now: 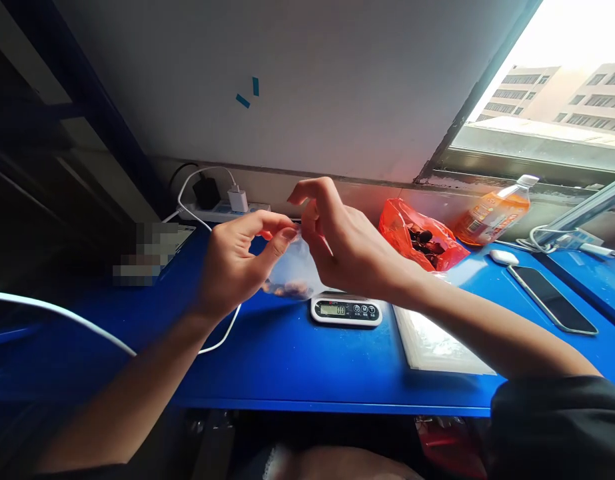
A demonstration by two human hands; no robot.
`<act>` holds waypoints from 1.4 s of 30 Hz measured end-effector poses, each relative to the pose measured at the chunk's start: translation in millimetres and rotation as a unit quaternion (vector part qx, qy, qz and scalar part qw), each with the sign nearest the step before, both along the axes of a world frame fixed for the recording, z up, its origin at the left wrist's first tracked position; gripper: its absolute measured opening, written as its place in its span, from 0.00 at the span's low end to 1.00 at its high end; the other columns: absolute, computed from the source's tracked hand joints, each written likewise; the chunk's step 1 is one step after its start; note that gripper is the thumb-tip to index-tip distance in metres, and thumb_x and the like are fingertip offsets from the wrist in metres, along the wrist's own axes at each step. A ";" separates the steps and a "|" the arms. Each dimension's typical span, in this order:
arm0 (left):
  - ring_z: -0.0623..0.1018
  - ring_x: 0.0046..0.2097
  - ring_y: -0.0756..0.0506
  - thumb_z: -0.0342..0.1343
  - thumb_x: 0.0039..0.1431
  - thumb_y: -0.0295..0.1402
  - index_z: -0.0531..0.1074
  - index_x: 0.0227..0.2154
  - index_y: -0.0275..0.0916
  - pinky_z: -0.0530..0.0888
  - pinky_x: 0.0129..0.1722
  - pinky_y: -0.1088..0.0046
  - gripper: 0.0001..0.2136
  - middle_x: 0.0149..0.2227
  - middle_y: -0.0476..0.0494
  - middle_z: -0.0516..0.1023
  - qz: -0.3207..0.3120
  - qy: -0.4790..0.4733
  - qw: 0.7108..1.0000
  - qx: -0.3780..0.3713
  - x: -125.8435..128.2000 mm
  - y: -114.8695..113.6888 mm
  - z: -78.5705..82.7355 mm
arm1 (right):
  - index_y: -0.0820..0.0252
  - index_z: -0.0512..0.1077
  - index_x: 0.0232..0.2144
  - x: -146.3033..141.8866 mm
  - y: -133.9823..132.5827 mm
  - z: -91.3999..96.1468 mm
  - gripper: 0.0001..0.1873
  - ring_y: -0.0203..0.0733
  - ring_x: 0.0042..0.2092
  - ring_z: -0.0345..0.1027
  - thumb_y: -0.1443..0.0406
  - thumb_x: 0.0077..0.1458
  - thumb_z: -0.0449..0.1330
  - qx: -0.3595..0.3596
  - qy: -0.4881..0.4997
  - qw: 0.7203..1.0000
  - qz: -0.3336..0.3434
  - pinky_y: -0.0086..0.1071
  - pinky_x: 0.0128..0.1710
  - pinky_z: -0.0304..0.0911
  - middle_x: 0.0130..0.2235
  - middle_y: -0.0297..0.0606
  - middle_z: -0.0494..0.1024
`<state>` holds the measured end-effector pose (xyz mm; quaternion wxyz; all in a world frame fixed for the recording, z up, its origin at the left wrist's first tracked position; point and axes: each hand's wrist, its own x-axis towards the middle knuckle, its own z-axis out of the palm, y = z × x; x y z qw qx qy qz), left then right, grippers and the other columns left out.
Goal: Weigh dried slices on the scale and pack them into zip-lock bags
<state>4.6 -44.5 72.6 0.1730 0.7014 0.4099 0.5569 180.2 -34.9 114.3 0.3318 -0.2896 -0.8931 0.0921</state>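
Note:
My left hand and my right hand both pinch the top of a small clear plastic bag held above the blue table. Several dark brown pieces lie at the bottom of the bag. Just below and to the right of the bag sits a small digital scale with its display lit. A red plastic bag holding more dark pieces lies open behind my right wrist.
A stack of clear bags lies right of the scale. A phone, an orange drink bottle and a white earbud case are at the right. A power strip with chargers and white cables run along the back left.

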 end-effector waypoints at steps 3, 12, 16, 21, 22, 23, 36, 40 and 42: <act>0.78 0.36 0.47 0.61 0.56 0.37 0.77 0.34 0.41 0.73 0.41 0.70 0.06 0.32 0.49 0.80 0.038 0.021 0.999 0.027 -1.9 -5.6 4.6 | 0.61 0.53 0.52 -7.5 -5.4 0.3 0.22 0.39 0.38 0.69 0.73 0.54 0.48 0.017 0.003 1.000 -0.017 0.34 0.38 0.64 0.40 0.39 0.73; 0.75 0.34 0.49 0.52 0.63 0.34 0.71 0.32 0.41 0.71 0.38 0.72 0.06 0.32 0.50 0.78 0.190 0.124 0.958 0.174 2.9 -2.3 3.0 | 0.60 0.53 0.54 -29.0 -1.2 -4.8 0.23 0.43 0.39 0.68 0.72 0.56 0.49 0.001 0.024 0.997 -0.078 0.39 0.39 0.64 0.42 0.43 0.73; 0.77 0.36 0.49 0.51 0.64 0.38 0.71 0.35 0.43 0.72 0.40 0.70 0.08 0.34 0.50 0.77 0.197 0.100 0.967 0.130 -5.2 1.0 1.9 | 0.62 0.55 0.52 -23.1 7.0 -15.8 0.20 0.43 0.42 0.66 0.72 0.57 0.47 0.030 0.024 0.997 -0.061 0.39 0.42 0.63 0.46 0.46 0.71; 0.78 0.36 0.50 0.53 0.64 0.38 0.72 0.38 0.40 0.74 0.40 0.72 0.08 0.32 0.51 0.76 0.194 0.045 0.973 0.121 -8.8 -2.5 10.0 | 0.60 0.56 0.51 -5.2 11.0 -26.4 0.18 0.44 0.44 0.65 0.72 0.59 0.45 0.041 0.013 0.996 -0.077 0.41 0.44 0.62 0.44 0.45 0.71; 0.78 0.35 0.51 0.54 0.63 0.37 0.72 0.37 0.39 0.74 0.39 0.73 0.08 0.31 0.51 0.76 0.199 0.028 0.971 0.131 -8.7 -3.0 12.6 | 0.59 0.57 0.50 -1.4 11.4 -28.4 0.17 0.45 0.44 0.65 0.72 0.58 0.45 0.049 0.013 0.996 -0.080 0.41 0.44 0.61 0.44 0.45 0.71; 0.77 0.34 0.51 0.56 0.62 0.37 0.72 0.36 0.38 0.74 0.38 0.73 0.07 0.30 0.51 0.76 0.204 0.015 0.969 0.140 -9.5 -3.1 15.2 | 0.59 0.57 0.49 3.1 12.0 -30.8 0.16 0.45 0.44 0.66 0.72 0.58 0.46 0.057 0.012 0.995 -0.081 0.41 0.44 0.61 0.43 0.45 0.72; 0.70 0.21 0.52 0.57 0.56 0.40 0.66 0.31 0.41 0.71 0.20 0.76 0.09 0.20 0.55 0.68 0.175 -0.155 0.955 -0.183 -57.5 18.0 -18.9 | 0.49 0.64 0.47 185.3 16.1 -39.6 0.15 0.48 0.37 0.69 0.58 0.57 0.56 0.018 0.153 0.948 -0.280 0.45 0.37 0.65 0.36 0.43 0.71; 0.73 0.18 0.48 0.56 0.53 0.38 0.66 0.27 0.39 0.72 0.19 0.72 0.08 0.18 0.52 0.70 0.200 0.005 0.934 -0.296 -54.7 57.6 -64.1 | 0.45 0.65 0.47 208.8 15.0 -49.5 0.14 0.49 0.37 0.68 0.55 0.58 0.56 -0.051 0.146 0.957 -0.246 0.46 0.37 0.64 0.35 0.41 0.69; 0.74 0.18 0.46 0.57 0.52 0.39 0.66 0.24 0.39 0.72 0.20 0.71 0.09 0.16 0.49 0.72 0.208 0.050 0.934 -0.285 -66.4 73.6 -76.1 | 0.49 0.68 0.44 218.3 19.3 -63.4 0.13 0.47 0.36 0.68 0.54 0.57 0.57 -0.079 0.130 0.958 -0.243 0.43 0.37 0.65 0.34 0.40 0.71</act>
